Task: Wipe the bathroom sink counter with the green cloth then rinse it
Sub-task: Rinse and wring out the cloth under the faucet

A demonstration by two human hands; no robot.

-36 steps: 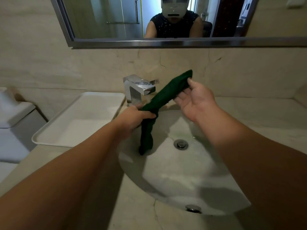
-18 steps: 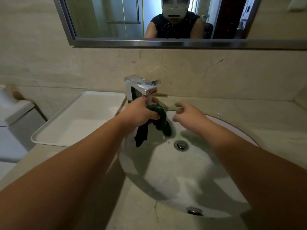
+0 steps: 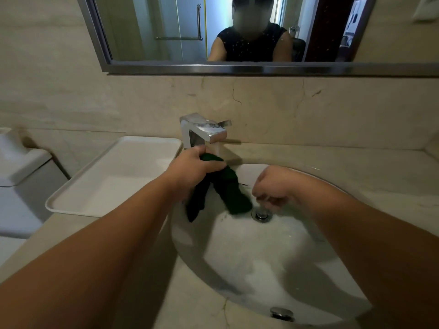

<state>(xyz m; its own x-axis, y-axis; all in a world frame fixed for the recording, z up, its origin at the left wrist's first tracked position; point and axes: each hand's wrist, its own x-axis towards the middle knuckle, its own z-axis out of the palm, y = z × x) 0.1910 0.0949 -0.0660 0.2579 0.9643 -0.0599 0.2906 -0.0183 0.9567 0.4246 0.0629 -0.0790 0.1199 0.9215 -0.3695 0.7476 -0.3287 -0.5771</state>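
The green cloth (image 3: pixel 228 188) hangs doubled over from my left hand (image 3: pixel 194 169), both ends dangling into the round white sink basin (image 3: pixel 261 264) just under the chrome faucet (image 3: pixel 204 131). My left hand grips the cloth at its fold, close to the spout. To the right, my right hand (image 3: pixel 273 186) is curled into a loose fist above the drain (image 3: pixel 261 214), apart from the cloth and holding nothing. Whether water runs from the spout I cannot tell. The beige marble counter (image 3: pixel 356 172) surrounds the basin.
A white rectangular tray (image 3: pixel 114 184) sits on the counter left of the faucet. A toilet tank (image 3: pixel 21 172) stands further left. A mirror (image 3: pixel 237 32) hangs above the backsplash. An overflow opening (image 3: pixel 282 313) shows at the basin's near rim.
My right hand let go of the cloth's upper end and dropped over the drain, fingers curling shut. The cloth fell doubled over my left hand, which moved up under the spout.
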